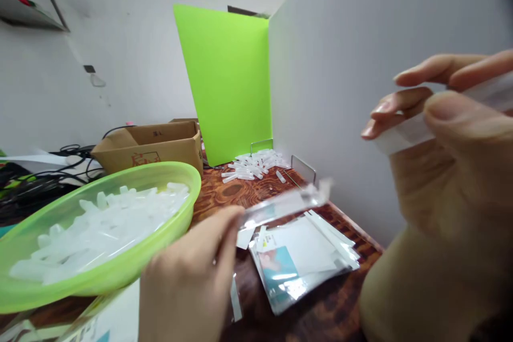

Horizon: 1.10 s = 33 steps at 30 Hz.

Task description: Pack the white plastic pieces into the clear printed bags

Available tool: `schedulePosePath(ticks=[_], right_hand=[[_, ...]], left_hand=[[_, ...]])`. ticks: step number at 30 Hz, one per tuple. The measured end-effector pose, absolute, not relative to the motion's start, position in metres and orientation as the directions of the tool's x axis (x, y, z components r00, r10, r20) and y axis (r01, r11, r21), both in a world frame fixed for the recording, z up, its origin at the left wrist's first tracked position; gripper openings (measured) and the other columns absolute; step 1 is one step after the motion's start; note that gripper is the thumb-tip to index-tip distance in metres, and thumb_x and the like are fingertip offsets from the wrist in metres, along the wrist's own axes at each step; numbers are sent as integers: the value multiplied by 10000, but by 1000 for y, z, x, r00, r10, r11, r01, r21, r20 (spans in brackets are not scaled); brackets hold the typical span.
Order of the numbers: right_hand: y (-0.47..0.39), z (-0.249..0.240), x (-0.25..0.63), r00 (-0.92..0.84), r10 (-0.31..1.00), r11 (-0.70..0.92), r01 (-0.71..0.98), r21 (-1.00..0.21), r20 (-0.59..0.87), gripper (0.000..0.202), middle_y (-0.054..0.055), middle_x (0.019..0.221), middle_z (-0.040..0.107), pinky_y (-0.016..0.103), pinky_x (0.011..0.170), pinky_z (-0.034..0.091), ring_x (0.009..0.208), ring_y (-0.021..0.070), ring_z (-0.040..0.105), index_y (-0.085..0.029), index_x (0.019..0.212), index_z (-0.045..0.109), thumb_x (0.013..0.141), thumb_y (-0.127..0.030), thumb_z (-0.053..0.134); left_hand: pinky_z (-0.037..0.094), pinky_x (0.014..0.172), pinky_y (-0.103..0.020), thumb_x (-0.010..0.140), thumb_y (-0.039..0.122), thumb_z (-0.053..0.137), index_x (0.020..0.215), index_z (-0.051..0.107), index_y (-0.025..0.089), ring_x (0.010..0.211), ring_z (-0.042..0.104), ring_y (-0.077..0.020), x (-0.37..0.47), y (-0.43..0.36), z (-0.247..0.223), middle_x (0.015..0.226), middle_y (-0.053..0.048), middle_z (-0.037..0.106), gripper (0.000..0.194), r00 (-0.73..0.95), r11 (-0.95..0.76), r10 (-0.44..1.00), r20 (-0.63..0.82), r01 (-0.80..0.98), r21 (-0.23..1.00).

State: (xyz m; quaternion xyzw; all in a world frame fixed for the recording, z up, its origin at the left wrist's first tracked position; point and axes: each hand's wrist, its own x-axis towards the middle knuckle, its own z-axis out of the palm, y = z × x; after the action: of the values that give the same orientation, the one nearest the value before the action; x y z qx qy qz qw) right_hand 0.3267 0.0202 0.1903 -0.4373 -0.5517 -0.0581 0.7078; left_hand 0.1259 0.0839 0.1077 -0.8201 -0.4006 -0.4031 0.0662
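Note:
My left hand (188, 272), low in the middle, pinches a clear plastic packet (284, 206) at its near end. The packet is seen nearly edge-on and blurred, and it hangs over a stack of clear printed packets (320, 246) with a teal and white print. On the right, my right hand (452, 155) is raised in front of the grey panel. Between its thumb and fingers lies a translucent white strip (403, 136), whose far part runs behind the thumb. A light green basin (188, 214) full of white translucent tubes (108, 230) stands left of my left hand.
More white tubes (256, 163) lie heaped at the back of the wood-grain table (216, 192). A green panel (232, 85) and a grey panel (340, 91) bound the back and right. Wire stands (303, 165) sit by the panels. A cardboard box (168, 144) and black cables (24, 192) are behind the basin.

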Motion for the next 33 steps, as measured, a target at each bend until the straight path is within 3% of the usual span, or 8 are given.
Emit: schedulePosePath(ticks=[3,6,11,15,19,22,25,33], right_hand=[[25,193,314,407,303,792,395,-465,862,92,44,976,527,300,851,463,852,154,548,-207,834,580,865,-127,546],[34,188,317,268,453,747,407,-526,850,59,7,898,534,241,693,456,817,129,532,-233,850,663,807,-202,691],[49,178,324,248,663,529,513,-676,706,168,-43,594,450,199,405,273,483,75,365,-220,834,602,860,-384,625],[50,175,306,-116,854,406,757,-511,507,116,-45,572,503,190,450,332,493,77,418,-198,770,562,853,-264,609],[47,172,289,-363,794,605,547,-579,487,101,-29,758,628,180,545,413,627,82,542,-224,923,626,855,-154,597],[54,169,289,-270,762,645,237,-727,588,141,0,812,654,213,569,492,676,119,616,-234,1012,631,873,-239,610],[64,166,291,-112,754,654,40,-755,647,153,5,794,664,238,607,539,707,138,651,-234,994,635,845,-261,657],[68,163,277,64,722,690,0,-724,689,165,12,800,696,194,611,541,702,110,657,-222,1020,645,857,-246,637]], left_hand=[[463,573,-252,872,473,507,981,625,311,741,665,-180,121,95,124,846,29,708,228,83,-489,847,525,510,708],[542,653,-234,845,415,550,1022,629,271,923,654,-191,123,103,135,1061,1,680,242,9,-308,951,308,8,951],[547,569,-169,728,256,720,912,601,242,738,660,-126,122,107,144,879,21,666,220,-73,-187,982,174,-508,841],[575,618,-191,702,99,713,919,616,252,783,658,-112,115,106,147,1027,23,646,283,41,-133,980,196,-594,793],[570,557,-185,698,120,715,899,649,216,598,636,-90,111,104,150,820,20,668,233,-7,-180,977,213,-566,805],[575,557,-209,703,152,724,949,647,207,588,651,-112,109,105,151,833,-6,694,264,-12,-182,978,208,-542,820],[569,563,-202,681,147,741,988,648,201,592,665,-121,109,105,149,817,-8,701,326,-15,-186,978,210,-532,826],[564,618,-144,625,118,780,980,673,178,628,664,-84,115,103,149,805,14,702,375,-224,-348,937,268,-520,780]])
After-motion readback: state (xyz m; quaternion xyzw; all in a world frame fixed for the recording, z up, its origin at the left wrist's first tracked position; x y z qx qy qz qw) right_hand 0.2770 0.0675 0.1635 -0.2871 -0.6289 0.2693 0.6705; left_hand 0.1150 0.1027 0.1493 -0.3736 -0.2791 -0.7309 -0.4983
